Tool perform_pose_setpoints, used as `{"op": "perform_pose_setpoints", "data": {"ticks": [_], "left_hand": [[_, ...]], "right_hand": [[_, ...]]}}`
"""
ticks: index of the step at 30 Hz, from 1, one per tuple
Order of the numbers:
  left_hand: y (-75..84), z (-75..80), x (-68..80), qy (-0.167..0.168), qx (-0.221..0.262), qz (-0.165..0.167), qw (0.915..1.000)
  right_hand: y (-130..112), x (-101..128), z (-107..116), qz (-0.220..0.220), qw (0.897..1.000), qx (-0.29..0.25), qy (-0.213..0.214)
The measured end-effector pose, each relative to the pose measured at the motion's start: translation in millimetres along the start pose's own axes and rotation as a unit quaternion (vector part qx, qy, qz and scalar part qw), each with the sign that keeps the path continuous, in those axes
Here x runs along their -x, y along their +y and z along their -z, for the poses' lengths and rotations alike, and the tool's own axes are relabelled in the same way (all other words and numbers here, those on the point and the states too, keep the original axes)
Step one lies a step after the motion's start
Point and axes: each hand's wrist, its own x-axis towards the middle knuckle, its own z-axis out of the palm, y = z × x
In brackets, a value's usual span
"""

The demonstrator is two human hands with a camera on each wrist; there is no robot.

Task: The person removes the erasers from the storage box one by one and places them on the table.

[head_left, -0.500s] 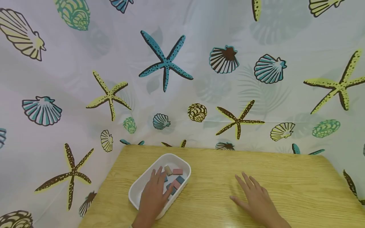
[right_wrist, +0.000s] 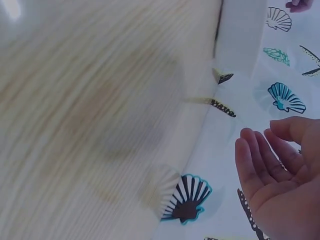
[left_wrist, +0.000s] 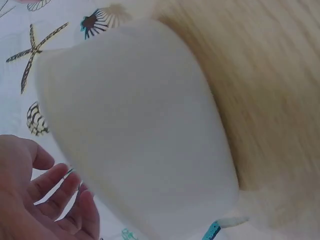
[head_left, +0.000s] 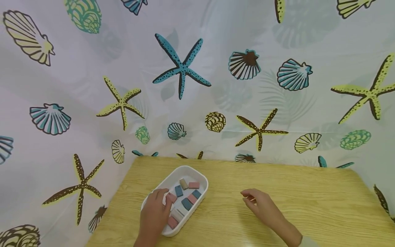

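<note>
My left hand is over the near left part of a white oblong tub, fingers bent toward the thumb. In the left wrist view, the fingers curve loosely beside the tub's pale outer wall, and nothing shows between them. Close to the fingertips in the head view lies a pink block. Around it in the tub are blue blocks, a beige block and whitish blocks. My right hand hovers above the table, loosely curled and holding nothing.
The tub stands on a light wood-grain table, left of the middle. A white cloth printed with starfish and shells hangs behind the table and along its sides.
My left hand has shifted left and toward me, its fingers bending in, uncovering more blocks. The right hand's spread fingers have drawn together into a loose curl.
</note>
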Motion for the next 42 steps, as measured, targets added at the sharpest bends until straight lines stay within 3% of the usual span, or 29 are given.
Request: {"op": "perform_pose_setpoints", "data": {"ticks": [7,12,16,21,27,36,42], "left_hand": [[-19.5,24.7,-0.5,-0.064,-0.001,0.117,0.9911],[-45.0,40.8,2.1,-0.097,-0.030,0.154,0.9828],[-54.0,51.7,6.5,-0.130,-0.025,0.179,0.9749],[-62.0,52.7,9.8,-0.178,-0.005,0.218,0.9598],[-69.1,47.7,14.9,-0.220,0.066,0.258,0.9386],[-68.1,38.5,18.2,-0.211,0.083,0.282,0.9325],[-61.6,27.0,14.4,-0.187,0.102,0.283,0.9350]], "right_hand": [[-13.4,-26.3,-17.0,0.007,0.997,-0.076,0.009],[-24.1,-48.7,-35.4,0.007,0.995,-0.096,-0.006],[-31.0,-58.5,-46.9,0.019,0.994,-0.107,-0.014],[-35.5,-67.8,-56.7,-0.002,0.990,-0.139,-0.003],[-36.9,-79.4,-72.8,-0.056,0.980,-0.192,0.006],[-37.4,-92.3,-93.2,-0.061,0.981,-0.184,0.009],[-32.4,-92.9,-97.5,-0.089,0.977,-0.185,0.050]]}}
